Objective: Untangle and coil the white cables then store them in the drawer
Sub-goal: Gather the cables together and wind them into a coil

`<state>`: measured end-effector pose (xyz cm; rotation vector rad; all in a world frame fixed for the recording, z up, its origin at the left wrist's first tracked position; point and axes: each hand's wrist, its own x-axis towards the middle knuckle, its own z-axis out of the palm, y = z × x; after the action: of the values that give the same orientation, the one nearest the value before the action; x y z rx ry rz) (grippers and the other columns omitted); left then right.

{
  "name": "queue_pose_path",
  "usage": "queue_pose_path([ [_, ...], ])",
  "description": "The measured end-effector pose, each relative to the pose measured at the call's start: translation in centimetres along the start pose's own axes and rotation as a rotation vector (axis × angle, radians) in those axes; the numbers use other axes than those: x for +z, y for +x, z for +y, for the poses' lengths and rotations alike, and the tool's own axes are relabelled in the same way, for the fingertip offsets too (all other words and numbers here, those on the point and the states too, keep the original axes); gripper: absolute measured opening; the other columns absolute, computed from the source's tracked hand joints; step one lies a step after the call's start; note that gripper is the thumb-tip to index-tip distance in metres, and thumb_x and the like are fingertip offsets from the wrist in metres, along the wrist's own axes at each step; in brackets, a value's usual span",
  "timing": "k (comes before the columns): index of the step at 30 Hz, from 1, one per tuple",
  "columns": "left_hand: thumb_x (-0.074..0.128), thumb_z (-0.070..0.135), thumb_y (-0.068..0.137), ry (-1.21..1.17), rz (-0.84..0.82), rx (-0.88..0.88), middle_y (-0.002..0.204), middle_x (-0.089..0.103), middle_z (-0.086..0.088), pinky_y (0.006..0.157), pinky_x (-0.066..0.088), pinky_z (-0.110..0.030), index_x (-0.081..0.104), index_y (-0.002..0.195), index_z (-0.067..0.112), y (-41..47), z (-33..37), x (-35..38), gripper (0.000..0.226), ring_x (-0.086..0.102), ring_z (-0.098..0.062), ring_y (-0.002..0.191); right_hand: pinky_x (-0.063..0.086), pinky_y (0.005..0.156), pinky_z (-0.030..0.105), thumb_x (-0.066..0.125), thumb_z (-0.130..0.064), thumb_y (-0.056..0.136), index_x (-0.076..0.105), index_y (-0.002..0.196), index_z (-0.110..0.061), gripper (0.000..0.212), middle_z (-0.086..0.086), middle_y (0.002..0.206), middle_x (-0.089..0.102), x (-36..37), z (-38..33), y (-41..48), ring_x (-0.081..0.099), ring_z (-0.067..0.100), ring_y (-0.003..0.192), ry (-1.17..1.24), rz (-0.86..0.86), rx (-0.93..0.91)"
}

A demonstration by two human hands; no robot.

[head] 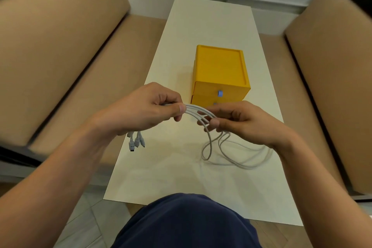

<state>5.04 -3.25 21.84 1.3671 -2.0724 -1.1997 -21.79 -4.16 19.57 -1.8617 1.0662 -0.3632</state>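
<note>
Hands: left hand (147, 108) and right hand (243, 123) both pinch white cables (196, 109) | yellow drawer box (219, 66) just behind

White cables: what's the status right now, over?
Left hand and right hand both pinch the white cables. Slack trails on the table. Yellow drawer box shut.

Light was soft, even and fairly bright, from overhead. Below the right hand (241, 121), the white cables (194, 108) threw faint shadows on the table (211, 22). Beyond the left hand (149, 108), the sofa (60, 46) smeared and bowed at the frame's edge.
</note>
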Motion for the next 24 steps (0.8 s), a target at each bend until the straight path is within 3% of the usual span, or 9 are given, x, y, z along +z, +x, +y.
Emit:
queue_pose_path([
  [5, 0.059, 0.023, 0.102, -0.007, 0.043, 0.020, 0.053, 0.038, 0.010, 0.049, 0.026, -0.018, 0.068, 0.071, 0.018, 0.3, 0.1, -0.6, 0.033, 0.029, -0.010, 0.052, 0.057, 0.082, 0.033, 0.063, -0.022, 0.099, 0.073, 0.106, -0.007, 0.020, 0.003, 0.093, 0.080, 0.3, -0.2, 0.2, 0.076, 0.017, 0.089, 0.152, 0.059, 0.017],
  [7, 0.060, 0.023, 0.103, 0.015, 0.072, 0.033, 0.053, 0.037, 0.009, 0.049, 0.025, -0.018, 0.068, 0.070, 0.020, 0.5, 0.2, -0.7, 0.033, 0.030, -0.009, 0.052, 0.053, 0.077, 0.027, 0.064, -0.025, 0.099, 0.073, 0.103, -0.010, 0.018, -0.001, 0.096, 0.080, 0.0, -0.3, 0.4, 0.073, 0.009, 0.088, 0.105, 0.059, 0.010],
  [11, 0.059, 0.026, 0.102, 0.106, 0.151, 0.025, 0.048, 0.038, 0.010, 0.045, 0.030, -0.017, 0.066, 0.073, 0.018, 1.1, 0.6, -0.4, 0.031, 0.035, -0.008, 0.044, 0.055, 0.088, 0.032, 0.059, -0.027, 0.101, 0.069, 0.105, -0.009, 0.021, 0.002, 0.102, 0.079, -0.3, -0.5, 0.6, 0.074, 0.018, 0.100, 0.161, 0.012, 0.020],
  [15, 0.058, 0.026, 0.102, 0.189, 0.236, 0.048, 0.048, 0.046, 0.014, 0.046, 0.034, -0.022, 0.065, 0.075, 0.020, 1.9, 0.6, 0.1, 0.028, 0.041, -0.007, 0.047, 0.051, 0.073, 0.027, 0.052, -0.022, 0.106, 0.071, 0.111, -0.010, 0.023, 0.003, 0.079, 0.069, -0.3, -0.3, 0.7, 0.064, 0.015, 0.073, 0.226, 0.034, 0.075],
  [18, 0.058, 0.027, 0.102, 0.201, 0.271, 0.055, 0.050, 0.049, 0.016, 0.044, 0.038, -0.026, 0.066, 0.078, 0.019, 2.4, 0.2, 0.7, 0.027, 0.045, -0.006, 0.047, 0.043, 0.072, 0.031, 0.057, -0.035, 0.104, 0.077, 0.091, -0.017, 0.030, 0.010, 0.076, 0.061, -0.2, -0.1, 0.7, 0.052, 0.011, 0.070, 0.178, 0.191, 0.088],
  [21, 0.057, 0.027, 0.103, 0.209, 0.265, 0.055, 0.050, 0.047, 0.008, 0.042, 0.039, -0.020, 0.068, 0.081, 0.014, 3.0, 0.4, 1.7, 0.027, 0.048, -0.004, 0.048, 0.041, 0.069, 0.036, 0.052, -0.061, 0.099, 0.075, 0.072, -0.015, 0.058, 0.011, 0.074, 0.068, 0.6, -0.3, 1.4, 0.051, 0.011, 0.064, 0.176, 0.506, 0.146],
  [24, 0.056, 0.031, 0.103, 0.232, 0.252, 0.056, 0.053, 0.045, 0.006, 0.047, 0.032, -0.023, 0.068, 0.080, 0.015, 3.8, 0.4, 2.4, 0.030, 0.044, -0.008, 0.052, 0.035, 0.054, 0.038, 0.050, -0.059, 0.101, 0.060, 0.054, -0.006, 0.072, 0.011, 0.053, 0.057, 1.1, 0.6, 3.2, 0.043, 0.015, 0.048, 0.020, 0.826, 0.181],
])
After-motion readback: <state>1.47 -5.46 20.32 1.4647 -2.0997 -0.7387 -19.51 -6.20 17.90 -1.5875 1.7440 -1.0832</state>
